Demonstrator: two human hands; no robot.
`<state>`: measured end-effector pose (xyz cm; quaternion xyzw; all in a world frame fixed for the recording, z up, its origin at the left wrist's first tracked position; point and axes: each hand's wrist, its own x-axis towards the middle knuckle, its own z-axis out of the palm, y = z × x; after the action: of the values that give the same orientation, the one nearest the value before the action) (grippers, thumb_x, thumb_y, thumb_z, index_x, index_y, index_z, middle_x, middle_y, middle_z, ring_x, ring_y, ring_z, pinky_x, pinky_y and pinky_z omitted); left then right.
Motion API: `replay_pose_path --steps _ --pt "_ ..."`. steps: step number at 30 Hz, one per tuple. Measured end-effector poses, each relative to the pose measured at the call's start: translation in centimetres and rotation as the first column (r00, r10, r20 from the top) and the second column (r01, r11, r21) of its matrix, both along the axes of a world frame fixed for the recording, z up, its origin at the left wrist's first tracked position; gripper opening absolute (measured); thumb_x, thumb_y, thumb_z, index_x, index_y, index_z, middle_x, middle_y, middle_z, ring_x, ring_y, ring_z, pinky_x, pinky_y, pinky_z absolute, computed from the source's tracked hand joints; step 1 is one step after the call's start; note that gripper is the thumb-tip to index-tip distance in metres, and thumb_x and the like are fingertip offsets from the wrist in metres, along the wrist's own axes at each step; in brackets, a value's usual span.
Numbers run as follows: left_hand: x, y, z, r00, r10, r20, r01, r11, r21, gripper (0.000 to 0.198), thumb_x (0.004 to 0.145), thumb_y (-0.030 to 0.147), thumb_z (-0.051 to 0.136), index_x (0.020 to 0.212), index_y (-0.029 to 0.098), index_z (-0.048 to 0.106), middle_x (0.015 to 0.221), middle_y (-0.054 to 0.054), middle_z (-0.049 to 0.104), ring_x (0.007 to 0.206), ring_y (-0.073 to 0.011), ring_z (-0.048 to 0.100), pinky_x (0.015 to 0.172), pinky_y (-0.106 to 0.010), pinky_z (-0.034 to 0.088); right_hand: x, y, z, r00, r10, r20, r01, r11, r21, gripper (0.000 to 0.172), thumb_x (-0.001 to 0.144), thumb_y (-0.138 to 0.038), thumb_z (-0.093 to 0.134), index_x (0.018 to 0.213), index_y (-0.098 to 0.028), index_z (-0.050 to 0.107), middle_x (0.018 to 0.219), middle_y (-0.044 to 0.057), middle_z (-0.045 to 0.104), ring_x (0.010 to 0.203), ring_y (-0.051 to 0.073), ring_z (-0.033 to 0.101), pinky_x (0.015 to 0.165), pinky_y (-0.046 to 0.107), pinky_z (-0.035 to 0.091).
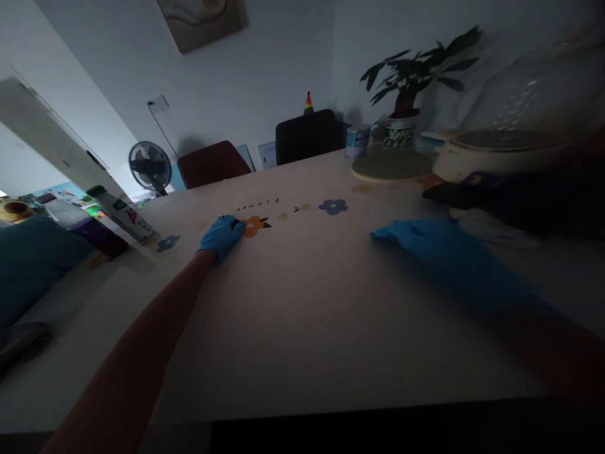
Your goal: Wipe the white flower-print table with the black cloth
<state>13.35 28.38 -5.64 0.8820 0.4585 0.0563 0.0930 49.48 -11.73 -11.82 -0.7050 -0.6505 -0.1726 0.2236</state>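
My left hand [221, 238], in a blue glove, rests on the white table covering [293, 302] beside a printed orange flower. Its fingers are curled, and a small dark patch shows at them; I cannot make out what it is. My right hand [439, 258], also gloved in blue, is over the right side of the table and partly smeared by motion. Its fingers point left and lie close together; whether they hold anything is hidden. Just beyond it lies a pale, blurred object [496, 228] beside dark items.
At the back right stand a potted plant [401, 129], a can [357, 141], a round green mat [394, 165] and a clear-domed appliance [505, 151]. A green-capped bottle [120, 214] and a teal bundle [40, 265] are at left. Chairs [307, 135] line the far edge.
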Motion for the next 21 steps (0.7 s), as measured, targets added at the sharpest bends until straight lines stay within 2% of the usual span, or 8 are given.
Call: replay_pose_path --steps 7,14,17,21 --pt "-1.0 -2.3 0.2 0.998 -0.059 0.021 0.059 0.998 -0.008 0.03 0.125 0.044 0.048 0.118 0.022 0.067 0.142 -0.017 0.072 0.125 -0.0323 0.07 0.123 -0.048 0.055 -1.0 0.2 1.2 0.999 -0.033 -0.038 0.031 0.999 -0.032 0.061 0.119 -0.036 0.043 0.152 -0.017 0.09 0.154 0.02 0.086 0.135 0.039 0.088 0.127 0.064 0.07" --pt "-2.9 -4.2 -0.4 0.986 -0.158 0.052 0.158 0.987 -0.004 0.029 0.123 0.046 0.05 0.125 0.025 0.068 0.146 -0.016 0.074 0.136 -0.0355 0.073 0.127 -0.051 0.057 -1.7 -0.8 3.4 0.998 0.038 0.041 -0.034 0.996 -0.088 0.06 0.119 -0.028 0.042 0.156 -0.013 0.087 0.157 0.022 0.085 0.139 0.038 0.086 0.13 0.061 0.069" --pt "-3.4 -4.7 -0.6 0.982 -0.176 0.067 0.176 0.984 -0.004 0.032 0.122 0.049 0.05 0.132 0.026 0.07 0.151 -0.015 0.074 0.14 -0.0368 0.072 0.13 -0.053 0.057 -1.6 -0.5 3.0 0.996 0.06 0.064 -0.057 0.997 -0.051 0.061 0.119 -0.029 0.041 0.153 -0.009 0.087 0.153 0.024 0.086 0.137 0.038 0.087 0.129 0.059 0.069" --pt "-3.4 -5.0 -0.7 0.982 -0.184 0.049 0.184 0.983 -0.012 0.036 0.121 0.048 0.047 0.132 0.024 0.071 0.152 -0.018 0.073 0.142 -0.0383 0.071 0.132 -0.055 0.056 -0.6 0.2 1.2 0.999 0.016 0.045 -0.014 0.999 -0.043 0.062 0.12 -0.032 0.039 0.152 -0.014 0.089 0.153 0.021 0.086 0.136 0.038 0.087 0.128 0.06 0.069"
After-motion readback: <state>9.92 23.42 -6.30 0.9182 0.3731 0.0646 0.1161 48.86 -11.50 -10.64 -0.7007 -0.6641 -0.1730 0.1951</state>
